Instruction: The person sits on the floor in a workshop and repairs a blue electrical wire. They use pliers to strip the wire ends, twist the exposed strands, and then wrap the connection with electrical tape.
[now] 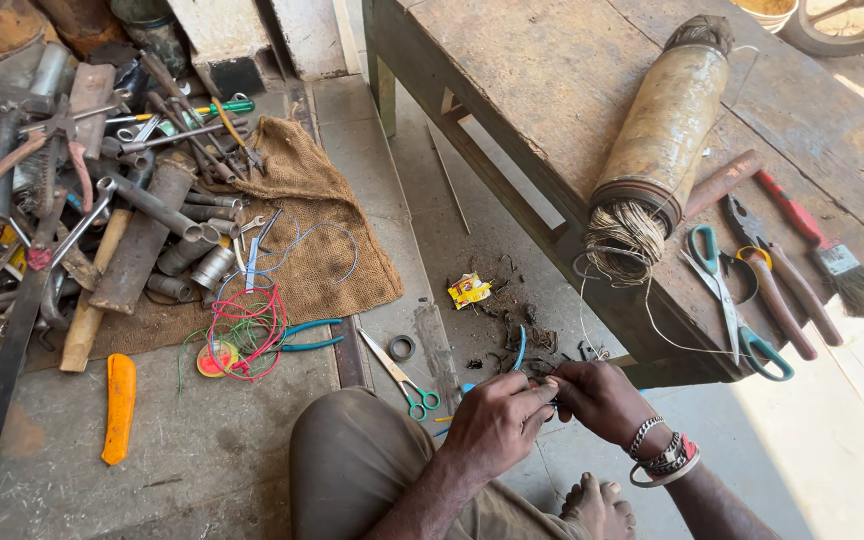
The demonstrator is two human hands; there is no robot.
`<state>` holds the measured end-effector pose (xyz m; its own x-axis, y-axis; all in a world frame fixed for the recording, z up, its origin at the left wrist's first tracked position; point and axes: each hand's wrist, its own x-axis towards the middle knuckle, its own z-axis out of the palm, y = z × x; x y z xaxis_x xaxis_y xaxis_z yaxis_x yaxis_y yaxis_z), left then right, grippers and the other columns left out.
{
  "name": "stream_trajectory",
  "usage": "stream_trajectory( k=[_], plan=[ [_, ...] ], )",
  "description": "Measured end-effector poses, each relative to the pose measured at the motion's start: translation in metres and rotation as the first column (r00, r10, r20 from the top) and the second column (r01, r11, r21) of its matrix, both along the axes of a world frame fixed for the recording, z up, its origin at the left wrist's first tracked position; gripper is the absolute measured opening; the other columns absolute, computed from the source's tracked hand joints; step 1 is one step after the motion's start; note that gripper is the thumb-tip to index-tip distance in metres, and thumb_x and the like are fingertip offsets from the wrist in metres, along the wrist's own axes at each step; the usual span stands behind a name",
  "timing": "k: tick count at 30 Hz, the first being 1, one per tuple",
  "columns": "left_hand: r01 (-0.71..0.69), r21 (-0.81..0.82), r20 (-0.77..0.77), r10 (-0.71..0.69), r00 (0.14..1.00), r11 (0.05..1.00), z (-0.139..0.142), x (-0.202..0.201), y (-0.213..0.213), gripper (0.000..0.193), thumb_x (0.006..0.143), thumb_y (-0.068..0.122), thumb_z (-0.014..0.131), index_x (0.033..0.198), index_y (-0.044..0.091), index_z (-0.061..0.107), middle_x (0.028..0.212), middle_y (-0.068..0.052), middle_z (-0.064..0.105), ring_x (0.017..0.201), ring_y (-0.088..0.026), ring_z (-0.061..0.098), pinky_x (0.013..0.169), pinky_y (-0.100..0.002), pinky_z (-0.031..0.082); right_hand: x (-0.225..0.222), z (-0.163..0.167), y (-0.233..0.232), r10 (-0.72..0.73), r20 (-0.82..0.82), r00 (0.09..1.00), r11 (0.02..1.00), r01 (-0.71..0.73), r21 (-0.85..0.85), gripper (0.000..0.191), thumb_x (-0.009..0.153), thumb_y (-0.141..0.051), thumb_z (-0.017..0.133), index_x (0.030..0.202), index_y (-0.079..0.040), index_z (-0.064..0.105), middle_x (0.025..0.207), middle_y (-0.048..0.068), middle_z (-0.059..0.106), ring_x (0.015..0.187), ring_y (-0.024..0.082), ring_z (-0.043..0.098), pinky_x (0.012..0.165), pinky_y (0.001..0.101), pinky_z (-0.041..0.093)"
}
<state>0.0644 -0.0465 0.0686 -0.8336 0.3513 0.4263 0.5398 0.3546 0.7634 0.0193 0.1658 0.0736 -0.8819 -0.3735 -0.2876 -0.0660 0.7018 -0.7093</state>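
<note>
My left hand (497, 420) and my right hand (600, 398) meet above my knee, fingertips pinched together on a thin wire or string (552, 392). A blue piece (520, 350) sticks up between the hands; what it belongs to is hidden. A thin strand (652, 330) runs from the hands up toward the frayed end of a large cylindrical spool of twine (657, 140) lying on the wooden bench (532, 70). My right wrist wears metal bracelets and a red band.
Green-handled scissors (727, 290), pliers (772, 280) and a red brush (832, 255) lie on the bench. On the floor: small scissors (402, 380), a tape roll (402, 348), tangled coloured wires (247, 330), blue pliers (307, 335), an orange handle (119, 405), and a heap of metal tools (82, 180) on burlap.
</note>
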Motion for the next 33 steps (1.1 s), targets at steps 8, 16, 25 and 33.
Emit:
stream_trajectory(
  k=[8,16,25,33],
  plan=[
    [0.028,-0.082,0.328,0.0,0.945,0.996,-0.008,-0.012,-0.003,0.015,0.091,0.018,0.074,0.093,0.004,0.08,0.084,-0.014,0.076,0.076,-0.028,0.073,0.071,-0.04,0.055,0.015,0.012,0.008,0.125,-0.271,0.954,0.982,-0.158,-0.105,0.012,0.09,-0.017,0.069,0.092,-0.006,0.07,0.076,0.01,0.074,0.072,0.027,0.073,0.063,0.0382,0.055],
    [0.029,0.356,0.65,-0.271,0.71,0.934,-0.034,-0.028,-0.02,0.016,0.092,0.01,0.066,0.101,0.0,0.075,0.085,-0.005,0.074,0.079,-0.009,0.065,0.073,-0.029,0.055,0.042,0.02,0.0,0.285,-0.698,0.656,0.945,-0.315,0.09,0.039,0.083,-0.012,0.069,0.121,-0.013,0.061,0.122,0.012,0.065,0.111,0.034,0.065,0.091,0.0452,0.051],
    [-0.023,0.263,0.507,-0.117,0.854,0.965,-0.028,-0.018,-0.015,0.009,0.086,0.008,0.073,0.09,0.0,0.074,0.085,-0.01,0.076,0.08,-0.014,0.07,0.075,-0.033,0.055,0.051,-0.016,-0.005,0.105,-0.693,0.714,0.965,-0.241,-0.102,0.069,0.075,-0.002,0.074,0.135,-0.011,0.042,0.133,0.015,0.06,0.123,0.033,0.061,0.102,0.0418,0.049],
    [0.069,0.072,0.121,-0.078,0.99,0.995,0.005,-0.006,-0.016,0.01,0.085,0.002,0.073,0.087,0.002,0.064,0.083,-0.012,0.066,0.081,-0.031,0.069,0.072,-0.044,0.053,0.025,-0.008,-0.004,-0.14,0.132,0.981,0.814,0.19,-0.549,0.058,0.096,-0.019,0.062,0.143,-0.01,0.029,0.108,0.016,0.07,0.095,0.02,0.072,0.082,0.0351,0.061]
  ],
)
